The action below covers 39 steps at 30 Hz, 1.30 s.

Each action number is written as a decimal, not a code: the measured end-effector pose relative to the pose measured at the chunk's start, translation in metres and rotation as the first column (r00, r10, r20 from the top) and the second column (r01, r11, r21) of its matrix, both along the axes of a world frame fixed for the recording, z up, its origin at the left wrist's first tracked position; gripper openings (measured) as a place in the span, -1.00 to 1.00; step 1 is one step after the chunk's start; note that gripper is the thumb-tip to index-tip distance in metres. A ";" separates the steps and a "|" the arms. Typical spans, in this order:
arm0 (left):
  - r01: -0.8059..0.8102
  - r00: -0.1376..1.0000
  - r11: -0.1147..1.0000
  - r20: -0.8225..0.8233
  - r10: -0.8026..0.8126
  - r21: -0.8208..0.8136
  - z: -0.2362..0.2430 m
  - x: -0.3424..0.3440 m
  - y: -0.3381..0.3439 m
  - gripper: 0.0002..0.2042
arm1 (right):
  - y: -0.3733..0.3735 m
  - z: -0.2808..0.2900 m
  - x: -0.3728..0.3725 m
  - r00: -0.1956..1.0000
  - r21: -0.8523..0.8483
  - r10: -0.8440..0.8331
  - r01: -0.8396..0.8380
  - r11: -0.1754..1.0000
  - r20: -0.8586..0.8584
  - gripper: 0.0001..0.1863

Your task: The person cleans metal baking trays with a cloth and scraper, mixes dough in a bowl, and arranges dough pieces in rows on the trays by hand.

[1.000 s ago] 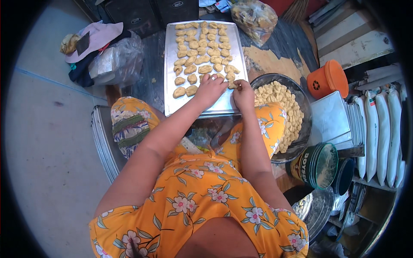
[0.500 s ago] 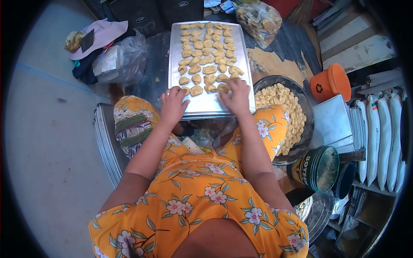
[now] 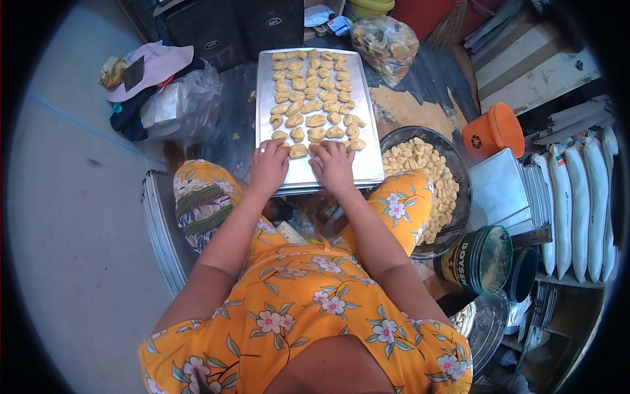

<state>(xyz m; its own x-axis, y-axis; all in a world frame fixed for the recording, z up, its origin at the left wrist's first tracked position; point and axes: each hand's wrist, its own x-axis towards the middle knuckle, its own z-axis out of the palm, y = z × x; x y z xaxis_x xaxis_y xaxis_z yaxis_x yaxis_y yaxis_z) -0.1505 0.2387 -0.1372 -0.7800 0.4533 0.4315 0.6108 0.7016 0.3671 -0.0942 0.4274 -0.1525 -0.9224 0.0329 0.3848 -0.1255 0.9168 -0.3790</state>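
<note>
A metal baking tray (image 3: 363, 167) lies before me, covered with rows of dough pieces (image 3: 316, 121). My left hand (image 3: 270, 169) rests at its near left corner, fingers stretched forward onto the end of the front row. A single dough piece (image 3: 298, 152) sits between my two hands. My right hand (image 3: 335, 169) lies palm down over the same row, its fingers extended and slightly apart on the dough there, which they partly cover. Neither hand is closed around a piece.
Beside my right knee stands a wide dark basin (image 3: 467, 197) heaped with dough pieces (image 3: 426, 164). Beyond it are an orange bucket (image 3: 484, 134), stacked trays (image 3: 495, 187) and a green bucket (image 3: 492, 259). A filled plastic bag (image 3: 386, 49) sits behind the tray, clothing (image 3: 157, 65) at far left.
My right hand has shifted left from the front row's right end, closer to my left hand. The tray appears slightly lower in the picture as the view moved.
</note>
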 end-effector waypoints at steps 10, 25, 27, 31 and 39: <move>-0.013 0.998 1.000 -0.053 0.014 0.017 -0.002 -0.006 0.007 -0.83 | 0.075 0.019 -0.015 0.973 -0.079 -0.231 0.231 0.970 0.003 -0.60; 0.142 0.989 0.988 0.042 -0.140 -0.056 -0.008 -0.007 0.011 -0.80 | 0.118 0.029 -0.080 0.970 -0.082 -0.186 0.200 0.976 0.160 -0.62; 0.140 0.990 0.989 0.030 -0.139 -0.047 -0.007 -0.006 0.011 -0.80 | 0.119 0.031 -0.093 0.955 0.159 -0.168 0.131 0.978 0.243 -0.60; 0.138 0.990 0.990 -0.001 -0.138 -0.022 -0.007 -0.007 0.011 -0.79 | 0.125 0.040 -0.117 0.886 0.161 -0.161 0.100 0.982 0.436 -0.64; 0.153 0.988 0.988 -0.001 -0.153 -0.011 -0.002 -0.006 0.011 -0.80 | 0.143 0.012 -0.178 0.983 -0.120 -0.144 0.157 0.980 0.110 -0.60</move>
